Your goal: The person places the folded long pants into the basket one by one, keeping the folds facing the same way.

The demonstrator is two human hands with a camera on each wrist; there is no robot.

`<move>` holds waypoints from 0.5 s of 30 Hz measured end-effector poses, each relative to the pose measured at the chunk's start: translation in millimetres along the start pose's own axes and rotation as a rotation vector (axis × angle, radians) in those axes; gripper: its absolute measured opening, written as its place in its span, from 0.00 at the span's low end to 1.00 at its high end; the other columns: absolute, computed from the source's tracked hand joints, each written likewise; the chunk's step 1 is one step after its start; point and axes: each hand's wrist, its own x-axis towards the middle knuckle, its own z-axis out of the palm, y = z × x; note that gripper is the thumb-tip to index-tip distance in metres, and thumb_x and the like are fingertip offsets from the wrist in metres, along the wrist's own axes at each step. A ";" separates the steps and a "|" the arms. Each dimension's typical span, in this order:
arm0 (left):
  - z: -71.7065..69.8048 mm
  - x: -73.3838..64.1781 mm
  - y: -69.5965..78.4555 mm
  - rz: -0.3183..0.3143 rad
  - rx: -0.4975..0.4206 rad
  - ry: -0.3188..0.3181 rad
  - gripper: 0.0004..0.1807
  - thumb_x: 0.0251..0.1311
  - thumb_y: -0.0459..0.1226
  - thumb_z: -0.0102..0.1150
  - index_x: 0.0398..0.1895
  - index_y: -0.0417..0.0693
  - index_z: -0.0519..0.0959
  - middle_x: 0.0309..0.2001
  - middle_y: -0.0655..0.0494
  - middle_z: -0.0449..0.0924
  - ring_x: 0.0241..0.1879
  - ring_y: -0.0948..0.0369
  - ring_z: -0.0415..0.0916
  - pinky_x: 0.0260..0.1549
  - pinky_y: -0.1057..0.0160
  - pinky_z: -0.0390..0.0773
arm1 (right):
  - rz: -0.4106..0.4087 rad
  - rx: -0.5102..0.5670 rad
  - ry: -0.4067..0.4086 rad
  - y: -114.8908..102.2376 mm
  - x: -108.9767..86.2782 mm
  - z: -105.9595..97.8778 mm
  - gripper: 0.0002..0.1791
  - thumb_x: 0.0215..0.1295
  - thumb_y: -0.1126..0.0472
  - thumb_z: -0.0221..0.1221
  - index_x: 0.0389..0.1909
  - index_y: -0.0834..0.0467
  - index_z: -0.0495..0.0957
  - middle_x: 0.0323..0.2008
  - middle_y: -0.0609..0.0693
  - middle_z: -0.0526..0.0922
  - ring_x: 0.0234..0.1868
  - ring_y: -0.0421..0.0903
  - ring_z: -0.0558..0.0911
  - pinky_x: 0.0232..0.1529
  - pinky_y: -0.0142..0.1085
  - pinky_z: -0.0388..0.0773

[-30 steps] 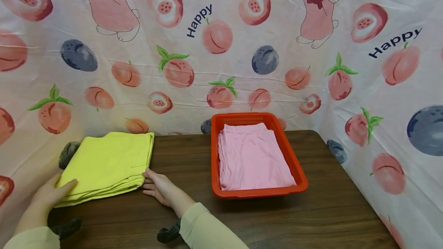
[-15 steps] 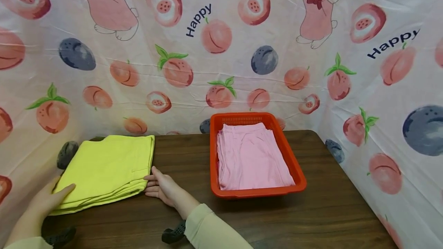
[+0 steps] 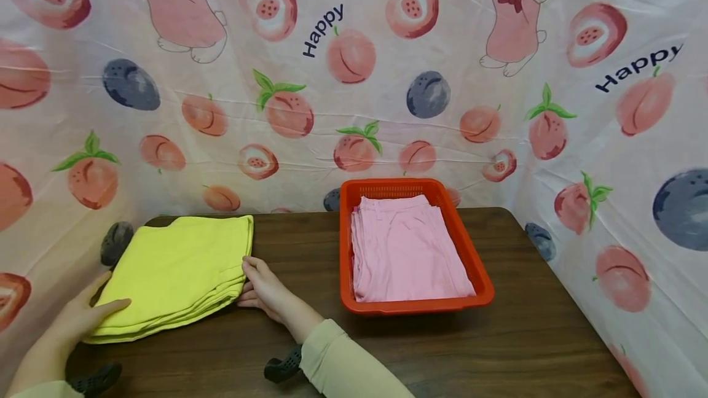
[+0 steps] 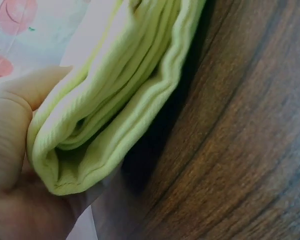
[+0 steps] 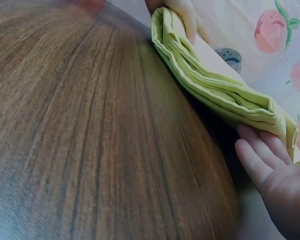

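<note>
Folded yellow trousers [image 3: 177, 269], several layers thick, are at the left of the brown table. My left hand [image 3: 83, 312] grips their near left corner, thumb on top and fingers underneath. In the left wrist view the thumb side of the left hand [image 4: 7, 135] lies against the folded edge. My right hand [image 3: 271, 293] holds the right edge with the thumb at the top layer. The right wrist view shows fingers of the right hand [image 5: 260, 155] reaching under the yellow trousers [image 5: 215, 92], with a dark shadow beneath the stack.
An orange-red plastic basket [image 3: 481, 281] stands right of centre on the wooden table [image 3: 531, 324]. Folded pink trousers [image 3: 409, 250] lie in it. A fruit-print cloth [image 3: 376, 97] hangs behind and along both sides of the table.
The yellow trousers have come slightly toward me, uncovering the table's back left corner. My right hand has shifted its hold, bringing its thumb back onto the right edge. The basket stays put.
</note>
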 end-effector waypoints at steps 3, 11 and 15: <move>1.4 -1.1 -0.5 -0.001 -0.082 -0.069 0.50 0.68 0.51 0.49 0.71 0.37 0.26 0.67 0.24 0.21 0.63 0.24 0.26 0.51 0.25 0.41 | 0.010 -0.017 -0.015 -0.9 -1.2 -3.1 0.26 0.74 0.47 0.46 0.68 0.52 0.63 0.32 0.58 0.74 0.36 0.57 0.79 0.47 0.55 0.76; 4.5 -0.4 1.2 0.075 -0.202 -0.146 0.47 0.67 0.41 0.53 0.75 0.55 0.29 0.68 0.24 0.23 0.65 0.28 0.24 0.52 0.27 0.41 | 0.042 -0.025 -0.038 -2.2 -3.9 -5.6 0.27 0.72 0.45 0.49 0.64 0.58 0.67 0.31 0.56 0.77 0.36 0.63 0.82 0.42 0.56 0.77; 5.5 -1.7 2.1 0.093 -0.196 -0.178 0.44 0.67 0.40 0.53 0.76 0.63 0.36 0.70 0.26 0.26 0.65 0.28 0.26 0.52 0.28 0.43 | 0.037 -0.025 -0.025 -0.6 -4.1 -6.7 0.23 0.73 0.53 0.51 0.63 0.60 0.68 0.46 0.55 0.75 0.38 0.65 0.81 0.41 0.58 0.77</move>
